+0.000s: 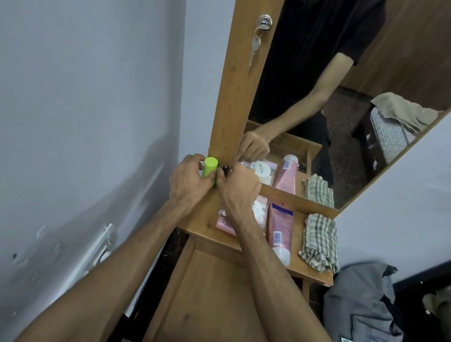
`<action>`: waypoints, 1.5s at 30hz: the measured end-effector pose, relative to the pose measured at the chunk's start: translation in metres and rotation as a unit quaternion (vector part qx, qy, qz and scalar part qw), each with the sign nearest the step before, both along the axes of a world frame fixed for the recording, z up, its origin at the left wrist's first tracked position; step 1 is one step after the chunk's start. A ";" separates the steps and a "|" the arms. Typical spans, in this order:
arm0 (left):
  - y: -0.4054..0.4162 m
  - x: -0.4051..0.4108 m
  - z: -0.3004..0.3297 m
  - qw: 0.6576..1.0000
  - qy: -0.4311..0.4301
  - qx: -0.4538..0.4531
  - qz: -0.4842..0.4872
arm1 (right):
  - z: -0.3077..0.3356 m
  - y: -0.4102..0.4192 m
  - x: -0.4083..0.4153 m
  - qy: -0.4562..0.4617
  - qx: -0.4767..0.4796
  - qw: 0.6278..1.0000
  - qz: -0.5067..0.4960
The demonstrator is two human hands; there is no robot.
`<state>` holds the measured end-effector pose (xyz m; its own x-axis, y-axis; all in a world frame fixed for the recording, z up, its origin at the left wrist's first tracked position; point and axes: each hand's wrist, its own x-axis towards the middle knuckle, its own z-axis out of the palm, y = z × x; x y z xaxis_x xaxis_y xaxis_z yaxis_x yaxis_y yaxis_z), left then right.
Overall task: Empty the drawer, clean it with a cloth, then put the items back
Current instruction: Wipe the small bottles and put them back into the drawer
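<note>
A: On the left, our left hand (187,184) wraps around the green tube (209,170), standing it on the far left corner of the shelf (317,275) against the wooden post. It looks light, stiff plastic, smooth enough to slip, so we grip it round the middle.

B: And our right hand (237,190) sits just beside it, fingertips pinched on a small dark thing we cannot make out.

A: Right of that, the pink packets (224,224) look soft and thin; we lift them flat. The pink bottle (281,231) lies on its side, probably heavier, best held round its body.

B: The checked cloth (320,243) lies crumpled at the right end, limp; we bunch it anywhere. The drawer (208,307) below looks pulled out and bare.
</note>
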<state>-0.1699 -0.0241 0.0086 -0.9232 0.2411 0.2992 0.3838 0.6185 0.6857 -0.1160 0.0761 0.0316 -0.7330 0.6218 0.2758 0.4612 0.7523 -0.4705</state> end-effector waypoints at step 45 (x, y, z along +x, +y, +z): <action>-0.083 0.177 -0.015 0.991 -0.053 0.083 -0.088 | -0.011 -0.045 0.206 0.096 -0.089 0.987 0.091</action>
